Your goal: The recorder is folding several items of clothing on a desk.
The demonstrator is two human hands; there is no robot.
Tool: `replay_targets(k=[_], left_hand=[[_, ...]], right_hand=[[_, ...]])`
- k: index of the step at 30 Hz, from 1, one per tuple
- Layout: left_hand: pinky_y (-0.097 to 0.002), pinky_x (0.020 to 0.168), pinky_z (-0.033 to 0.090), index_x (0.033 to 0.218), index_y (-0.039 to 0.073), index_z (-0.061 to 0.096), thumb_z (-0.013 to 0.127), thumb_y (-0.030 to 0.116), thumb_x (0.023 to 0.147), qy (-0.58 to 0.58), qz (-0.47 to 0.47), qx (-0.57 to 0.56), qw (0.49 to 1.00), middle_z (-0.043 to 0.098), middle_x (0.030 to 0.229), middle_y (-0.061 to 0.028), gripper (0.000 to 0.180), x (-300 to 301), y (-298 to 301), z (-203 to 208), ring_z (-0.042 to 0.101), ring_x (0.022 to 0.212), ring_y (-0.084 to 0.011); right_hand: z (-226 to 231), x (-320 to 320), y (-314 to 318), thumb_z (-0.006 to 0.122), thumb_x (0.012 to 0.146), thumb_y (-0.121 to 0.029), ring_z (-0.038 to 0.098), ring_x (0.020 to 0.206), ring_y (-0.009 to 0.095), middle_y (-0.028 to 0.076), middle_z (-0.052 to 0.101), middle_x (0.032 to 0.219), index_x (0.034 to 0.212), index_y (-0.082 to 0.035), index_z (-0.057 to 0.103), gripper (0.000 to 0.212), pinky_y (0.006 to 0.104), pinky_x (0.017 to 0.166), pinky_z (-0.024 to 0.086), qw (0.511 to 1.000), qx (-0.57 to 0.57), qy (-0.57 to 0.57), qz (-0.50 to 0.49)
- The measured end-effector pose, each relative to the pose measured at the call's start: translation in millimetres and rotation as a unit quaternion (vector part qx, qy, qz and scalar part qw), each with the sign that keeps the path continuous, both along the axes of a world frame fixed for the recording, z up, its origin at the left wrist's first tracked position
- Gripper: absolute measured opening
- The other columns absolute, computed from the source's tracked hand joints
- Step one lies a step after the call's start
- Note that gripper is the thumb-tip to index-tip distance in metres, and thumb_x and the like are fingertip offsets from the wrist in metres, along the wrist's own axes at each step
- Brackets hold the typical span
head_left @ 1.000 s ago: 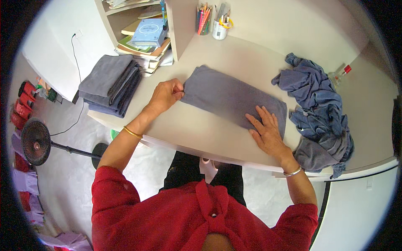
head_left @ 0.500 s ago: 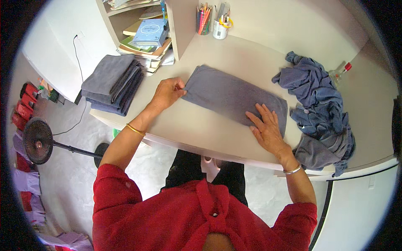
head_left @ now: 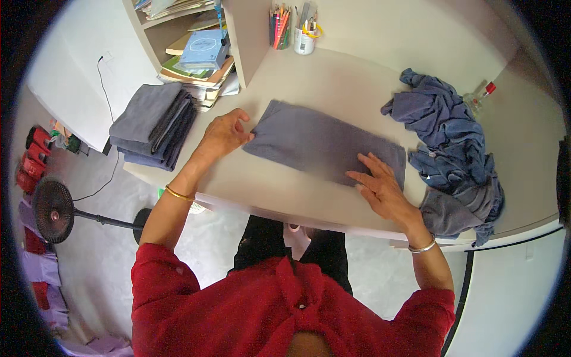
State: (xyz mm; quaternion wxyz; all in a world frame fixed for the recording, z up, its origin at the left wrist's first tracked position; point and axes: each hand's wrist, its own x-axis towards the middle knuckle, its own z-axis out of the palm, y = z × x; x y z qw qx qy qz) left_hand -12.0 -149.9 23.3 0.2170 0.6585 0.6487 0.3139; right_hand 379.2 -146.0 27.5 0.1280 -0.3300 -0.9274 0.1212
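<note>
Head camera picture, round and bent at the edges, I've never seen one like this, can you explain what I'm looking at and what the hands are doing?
The picture comes from a wide-angle camera worn on a person's head, looking down, so straight edges curve near the rim. The red sleeves at the bottom belong to the wearer. On the beige table lies a folded grey towel. The left hand pinches the towel's left end; the right hand lies flat on its right end. To the right sits a heap of unfolded blue-grey cloths; to the left, a stack of folded towels. A cup of pencils stands at the back.
</note>
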Motion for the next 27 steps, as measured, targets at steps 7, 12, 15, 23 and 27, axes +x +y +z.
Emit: replay_targets(k=[7, 12, 15, 23, 27], left_hand=[[-0.0411, 0.094, 0.041, 0.115, 0.001, 0.052, 0.062, 0.026, 0.085, 0.102, -0.204, 0.246, 0.942, 0.056, 0.112, -0.0177, 0.04, 107, 42, -21, 0.051, 0.108, -0.0328], [-0.0487, 0.109, 0.023, 0.132, -0.001, 0.04, 0.049, 0.048, 0.089, 0.274, -0.267, 0.039, 0.923, 0.037, 0.139, -0.0203, 0.066, 139, 44, -3, 0.028, 0.134, -0.033], [-0.0513, 0.112, 0.011, 0.14, 0.001, 0.031, 0.042, 0.057, 0.089, 0.303, -0.208, 0.101, 0.924, 0.027, 0.146, -0.0176, 0.076, 93, 55, -31, 0.019, 0.139, -0.0301], [-0.0403, 0.099, 0.038, 0.118, 0.003, 0.057, 0.05, 0.037, 0.091, 0.085, -0.064, 0.153, 0.982, 0.055, 0.122, -0.0186, 0.044, 59, 81, -42, 0.05, 0.117, -0.0324], [-0.0327, 0.086, 0.046, 0.102, 0.003, 0.064, 0.057, 0.015, 0.088, 0.016, -0.046, 0.085, 0.995, 0.061, 0.105, -0.0141, 0.019, 44, 107, -29, 0.059, 0.096, -0.0259]], right_hand=[[14, -34, 20, 0.053, 0.091, -0.032, 0.037, 0.126, 0.039, 0.024, 0.04, 0.135, 0.129, -0.007, 0.048, 0.046, 0.0498, 0.105, 0.026, 0.995, 0.024, 0.093, -0.023], [-22, -2, 47, 0.05, 0.09, -0.041, 0.029, 0.132, 0.038, 0.023, 0.032, 0.141, 0.136, -0.006, 0.04, 0.058, 0.0496, 0.108, 0.022, 0.991, 0.079, -0.017, -0.111], [-27, 16, 49, 0.047, 0.09, -0.047, 0.024, 0.135, 0.037, 0.023, 0.029, 0.143, 0.138, -0.006, 0.036, 0.065, 0.0492, 0.109, 0.018, 0.987, 0.078, -0.034, -0.138], [-28, 17, 52, 0.044, 0.09, -0.052, 0.023, 0.136, 0.036, 0.023, 0.028, 0.144, 0.139, -0.003, 0.034, 0.069, 0.0486, 0.11, 0.016, 0.986, 0.082, -0.036, -0.139], [-27, 18, 54, 0.044, 0.09, -0.052, 0.023, 0.136, 0.035, 0.023, 0.029, 0.144, 0.138, -0.002, 0.035, 0.07, 0.049, 0.11, 0.016, 0.985, 0.086, -0.043, -0.146]])
